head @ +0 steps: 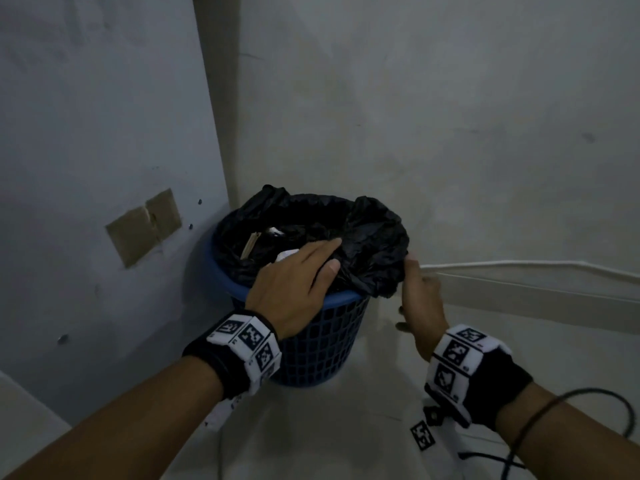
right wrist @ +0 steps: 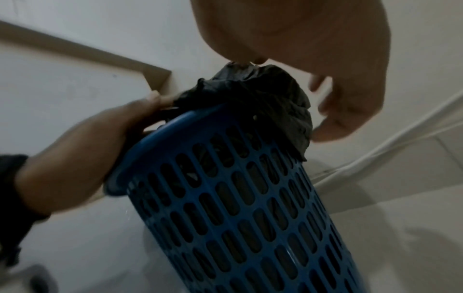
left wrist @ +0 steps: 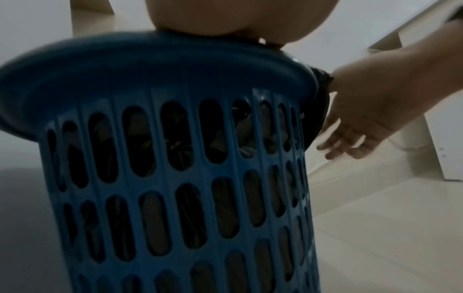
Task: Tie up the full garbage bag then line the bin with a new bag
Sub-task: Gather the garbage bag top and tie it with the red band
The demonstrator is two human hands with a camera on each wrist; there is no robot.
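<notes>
My left hand [head: 294,282] pinches the garbage bag [head: 367,244] edge over the bin's [head: 322,344] near rim. My right hand [head: 420,299], thumb pinching bag, fingers loose, sits right of the bin, nearer the bunched plastic.

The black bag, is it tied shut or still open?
Open. The black bag gapes inside the blue bin, with trash showing.

The person is wearing a black wrist strap behind each bare hand, the left hand [head: 291,282] and the right hand [head: 420,306]. Each strap is carrying a white band of square black-and-white coded markers. A thin dark cord is circling the right forearm behind the strap.
</notes>
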